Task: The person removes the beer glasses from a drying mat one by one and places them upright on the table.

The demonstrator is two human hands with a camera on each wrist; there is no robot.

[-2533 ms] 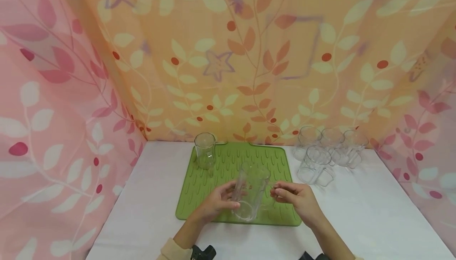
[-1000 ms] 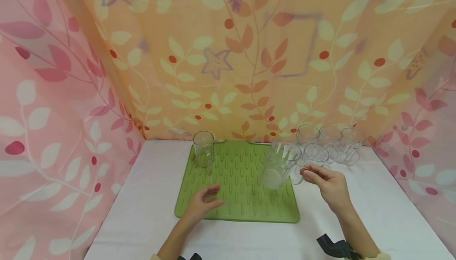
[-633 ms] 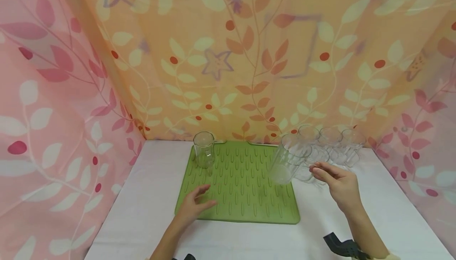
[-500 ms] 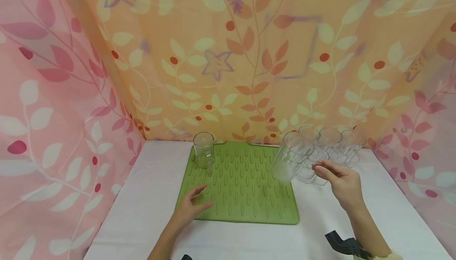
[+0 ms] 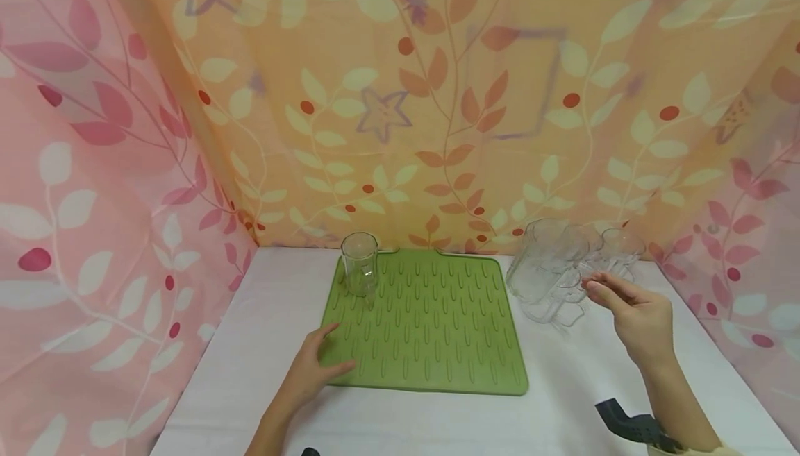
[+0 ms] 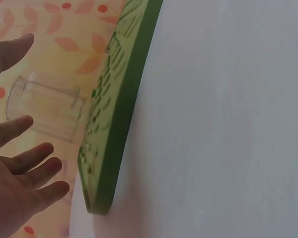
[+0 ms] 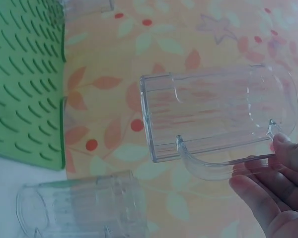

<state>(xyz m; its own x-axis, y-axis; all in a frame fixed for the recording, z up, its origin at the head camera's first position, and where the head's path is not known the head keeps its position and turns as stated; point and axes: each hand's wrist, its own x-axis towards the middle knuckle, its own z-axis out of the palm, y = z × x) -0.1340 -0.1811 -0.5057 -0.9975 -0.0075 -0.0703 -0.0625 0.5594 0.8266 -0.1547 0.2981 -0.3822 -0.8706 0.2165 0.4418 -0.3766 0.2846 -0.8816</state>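
Note:
My right hand [image 5: 644, 321] pinches the handle of a tall clear mug [image 7: 213, 114] between thumb and fingers. In the head view that mug [image 5: 526, 272] is tilted and overlaps the clear mugs behind it, so its outline blurs into theirs. The right wrist view shows it held apart from another clear mug [image 7: 84, 206]. My left hand [image 5: 307, 369] holds nothing, its fingers spread at the front left edge of the green ridged mat [image 5: 425, 345]. Another clear mug [image 5: 360, 265] stands on the mat's far left corner, and the left wrist view shows it beyond my left hand [image 6: 20, 178].
Several clear mugs [image 5: 621, 248] stand close together on the white tabletop [image 5: 581, 400], right of the mat. Patterned cloth [image 5: 437, 95] walls off the back and both sides.
My left hand has let go of the tall mug and drawn back left. My right hand has carried it by the handle from above the mat rightward to the group of mugs.

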